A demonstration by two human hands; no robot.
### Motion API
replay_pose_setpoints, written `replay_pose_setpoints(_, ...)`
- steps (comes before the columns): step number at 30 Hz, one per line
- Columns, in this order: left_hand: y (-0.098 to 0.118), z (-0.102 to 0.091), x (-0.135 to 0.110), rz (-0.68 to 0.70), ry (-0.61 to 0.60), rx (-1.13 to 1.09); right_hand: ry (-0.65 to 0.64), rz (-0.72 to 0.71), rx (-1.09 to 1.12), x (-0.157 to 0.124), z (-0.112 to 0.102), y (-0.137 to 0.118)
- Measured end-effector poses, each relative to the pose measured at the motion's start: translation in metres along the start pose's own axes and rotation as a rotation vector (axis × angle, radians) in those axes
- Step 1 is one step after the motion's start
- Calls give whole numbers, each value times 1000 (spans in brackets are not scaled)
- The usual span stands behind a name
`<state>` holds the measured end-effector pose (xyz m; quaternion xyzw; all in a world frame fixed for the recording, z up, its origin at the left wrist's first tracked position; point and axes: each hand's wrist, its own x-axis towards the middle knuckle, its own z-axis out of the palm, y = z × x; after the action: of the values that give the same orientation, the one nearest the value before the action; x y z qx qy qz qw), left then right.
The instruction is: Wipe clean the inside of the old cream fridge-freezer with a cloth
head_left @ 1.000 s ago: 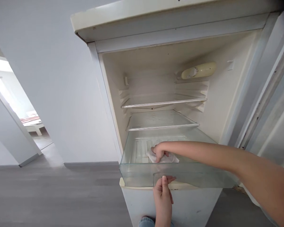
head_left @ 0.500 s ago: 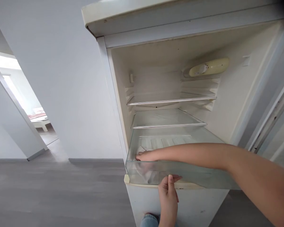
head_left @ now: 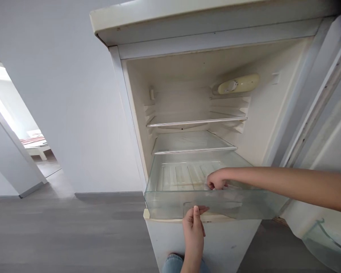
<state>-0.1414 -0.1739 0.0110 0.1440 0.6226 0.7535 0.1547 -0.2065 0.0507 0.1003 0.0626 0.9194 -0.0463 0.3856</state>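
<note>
A clear plastic crisper drawer [head_left: 165, 204] is pulled partway out of the open fridge. My left hand [head_left: 194, 223] is closed on the lower middle of its front, thumb uppermost. Inside the drawer, right of its middle, my right hand [head_left: 217, 179] is bent downward with curled fingers. Beneath it is a white cloth [head_left: 231, 195], only faintly seen through the drawer front and mostly hidden by the hand. The ribbed drawer floor shows to the left of that hand.
Two glass shelves [head_left: 196, 121] sit above the drawer, below a yellowish lamp cover [head_left: 238, 84]. The fridge door [head_left: 324, 151] stands open at the right, with a clear door bin [head_left: 326, 242] low on it. A grey wall [head_left: 96, 113] is on the left.
My right hand has moved with the cloth from the drawer's left end to right of its middle. My left hand stays on the drawer front. The view has shifted slightly right.
</note>
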Motion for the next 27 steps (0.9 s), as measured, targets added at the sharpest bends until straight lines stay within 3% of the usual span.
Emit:
replay_pose_setpoints(3,-1,0,0,0,-6,3,-235,249,110,-17,-10,32)
replay_pose_setpoints(8,1,0,0,-8,-7,1,-278,222,559,-42,-19,57)
replay_pose_setpoints(13,4,0,0,-1,0,-3,-356,304,718,-45,17,38)
replay_pose_setpoints(17,5,1,-2,0,-9,-8,-386,199,784,-56,35,22)
replay_pose_setpoints(21,6,2,-3,14,3,-34,-441,112,721,-74,28,4)
replay_pose_setpoints(27,7,2,-1,29,17,-34,-183,18,723,-91,10,-27)
